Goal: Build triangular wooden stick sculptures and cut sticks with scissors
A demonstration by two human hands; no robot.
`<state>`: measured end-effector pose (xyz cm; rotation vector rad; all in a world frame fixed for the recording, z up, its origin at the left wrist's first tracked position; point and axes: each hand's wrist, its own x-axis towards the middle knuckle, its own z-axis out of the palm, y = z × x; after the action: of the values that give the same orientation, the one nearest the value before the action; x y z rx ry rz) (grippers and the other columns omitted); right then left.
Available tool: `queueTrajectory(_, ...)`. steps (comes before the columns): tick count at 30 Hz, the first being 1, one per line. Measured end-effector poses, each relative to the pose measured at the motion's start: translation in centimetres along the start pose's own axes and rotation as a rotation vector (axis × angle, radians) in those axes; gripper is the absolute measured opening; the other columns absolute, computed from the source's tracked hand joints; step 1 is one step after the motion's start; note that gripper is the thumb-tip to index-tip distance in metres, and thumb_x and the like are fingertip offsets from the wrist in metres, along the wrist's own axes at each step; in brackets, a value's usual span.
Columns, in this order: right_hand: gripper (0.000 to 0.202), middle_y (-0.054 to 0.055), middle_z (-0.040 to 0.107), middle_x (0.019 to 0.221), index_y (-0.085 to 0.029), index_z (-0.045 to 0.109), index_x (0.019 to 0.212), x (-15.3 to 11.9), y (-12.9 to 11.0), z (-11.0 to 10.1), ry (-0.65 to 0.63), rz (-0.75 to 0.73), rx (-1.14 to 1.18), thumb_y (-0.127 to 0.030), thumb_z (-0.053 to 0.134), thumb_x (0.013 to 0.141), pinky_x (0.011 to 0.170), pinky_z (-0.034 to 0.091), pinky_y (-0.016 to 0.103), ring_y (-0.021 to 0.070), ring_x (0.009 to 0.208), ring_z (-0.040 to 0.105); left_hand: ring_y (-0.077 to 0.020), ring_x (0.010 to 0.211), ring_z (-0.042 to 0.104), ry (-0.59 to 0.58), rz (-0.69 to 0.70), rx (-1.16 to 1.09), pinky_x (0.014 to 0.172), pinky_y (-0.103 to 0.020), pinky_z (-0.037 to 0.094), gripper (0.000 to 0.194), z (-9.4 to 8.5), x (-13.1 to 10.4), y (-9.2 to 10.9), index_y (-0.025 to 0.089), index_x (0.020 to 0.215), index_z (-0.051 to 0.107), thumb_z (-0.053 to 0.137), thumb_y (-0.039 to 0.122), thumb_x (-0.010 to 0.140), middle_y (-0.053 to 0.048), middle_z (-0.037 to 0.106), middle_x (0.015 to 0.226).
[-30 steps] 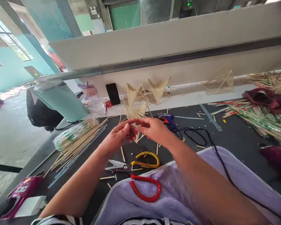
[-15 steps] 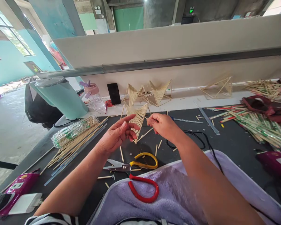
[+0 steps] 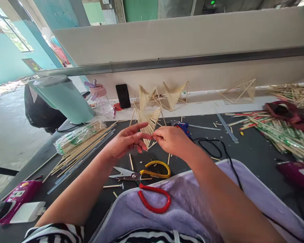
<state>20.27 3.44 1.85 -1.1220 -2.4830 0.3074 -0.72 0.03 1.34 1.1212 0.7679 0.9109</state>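
Left hand: fingers spread and loosely bent, one fingertip touched by the right hand (image 3: 173, 141); holds nothing visible.
Right hand: fingers pinched; cannot tell whether anything is between them.
Stick model (image 3: 150, 122): on the worktop (image 3: 192, 162), partly behind the hands (image 3: 128, 140).
Scissors (image 3: 134, 176): blades apart, nearer the body, red handle on purple cloth (image 3: 182, 199).

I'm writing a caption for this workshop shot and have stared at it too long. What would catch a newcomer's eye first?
Probably the big scissors, lying open near the table's front edge, one handle yellow and the other red against a purple cloth. Just beyond them, the left hand and right hand meet in front of a fan-like stick model. Off to the left, a pale teal roll leans beside a black bag.
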Motion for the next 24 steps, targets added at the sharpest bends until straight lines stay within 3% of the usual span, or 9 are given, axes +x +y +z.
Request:
queueTrajectory(5,0.018,0.004,0.067,0.082,-0.019,0.067,0.08,0.0,-0.2,0.9,0.059,0.004,-0.234,-0.02,0.049,0.083,0.057,0.029,0.026,0.014,0.07,0.058,-0.0186,0.073,0.071,-0.034,-0.086,-0.057,0.053,-0.023,0.054,0.053,0.4,0.0,0.0,0.019,0.138,0.042,0.057,0.023,0.087,-0.019,0.058,0.13)
queueTrajectory(11,0.019,0.006,0.068,0.086,-0.018,0.065,0.083,0.7,1.6,1.3,0.08,0.236,-0.304,-0.02,0.046,0.082,0.055,0.028,0.027,0.0171,0.073,0.061,-0.0176,0.075,0.071,-0.059,-0.103,-0.034,0.054,-0.023,0.055,0.05,0.8,-0.4,0.4,0.022,0.135,0.048,0.058,0.024,0.087,-0.017,0.05,0.139)
queueTrajectory(13,0.019,0.006,0.069,0.084,-0.019,0.065,0.08,0.9,2.4,1.1,0.057,0.321,-0.246,-0.021,0.046,0.082,0.055,0.028,0.027,0.0178,0.075,0.061,-0.0149,0.072,0.069,0.009,-0.056,-0.02,0.054,-0.022,0.054,0.044,0.4,-0.3,0.4,0.02,0.128,0.056,0.061,0.024,0.084,-0.015,0.056,0.131)
queueTrajectory(16,0.021,0.008,0.069,0.08,-0.019,0.066,0.077,1.2,3.5,0.9,0.029,0.407,-0.167,-0.024,0.046,0.082,0.056,0.029,0.027,0.0192,0.074,0.06,-0.0083,0.059,0.062,0.19,0.015,-0.02,0.049,-0.017,0.048,0.032,-0.3,0.1,0.3,0.015,0.109,0.066,0.067,0.023,0.079,-0.007,0.068,0.096)
queueTrajectory(19,0.026,0.01,0.069,0.077,-0.018,0.067,0.074,1.3,4.3,1.0,0.031,0.467,-0.138,-0.027,0.044,0.082,0.054,0.027,0.028,0.0199,0.072,0.059,-0.0059,0.05,0.054,0.308,0.027,-0.032,0.042,-0.014,0.04,0.023,-0.9,0.6,-0.1,0.014,0.094,0.068,0.072,0.021,0.073,0.001,0.058,0.064)
queueTrajectory(24,0.031,0.011,0.068,0.073,-0.017,0.068,0.067,1.4,5.6,1.4,0.022,0.457,-0.117,-0.029,0.044,0.083,0.054,0.027,0.028,0.0195,0.07,0.059,-0.0058,0.049,0.051,0.375,0.028,-0.034,0.042,-0.014,0.037,0.019,-1.5,1.0,-0.5,0.014,0.087,0.066,0.072,0.016,0.069,0.003,0.051,0.057)
